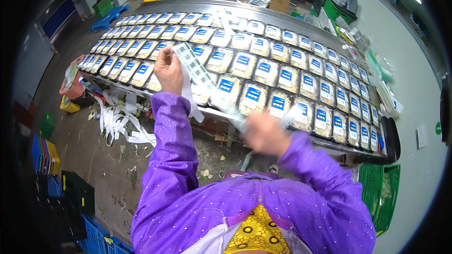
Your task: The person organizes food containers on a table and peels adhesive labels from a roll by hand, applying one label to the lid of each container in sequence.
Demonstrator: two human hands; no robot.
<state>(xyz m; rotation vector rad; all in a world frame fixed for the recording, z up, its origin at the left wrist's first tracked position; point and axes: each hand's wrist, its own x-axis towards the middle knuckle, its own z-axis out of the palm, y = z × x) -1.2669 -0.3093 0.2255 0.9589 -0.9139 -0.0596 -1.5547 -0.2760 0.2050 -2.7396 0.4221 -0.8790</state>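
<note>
A strip of printed stickers (pixel 196 67) stretches between my two hands above the packed table. My left hand (pixel 168 70) pinches its upper end, and a length of white backing paper (pixel 190 95) hangs below that hand. My right hand (pixel 265 134), blurred by motion, grips the lower part of the strip near the table's front edge. Under and around the strip lie rows of clear-wrapped food trays (pixel 243 64) with pale contents, each bearing a blue and white label. More white strip (pixel 223 21) lies across the trays at the back.
The metal table (pixel 169 6) runs across in front of me. Discarded white paper strips (pixel 116 120) hang and pile at its front left. Green crates (pixel 379 197) stand at right by the wall. A pink basket (pixel 72 81) and blue crates (pixel 97 234) are on the left.
</note>
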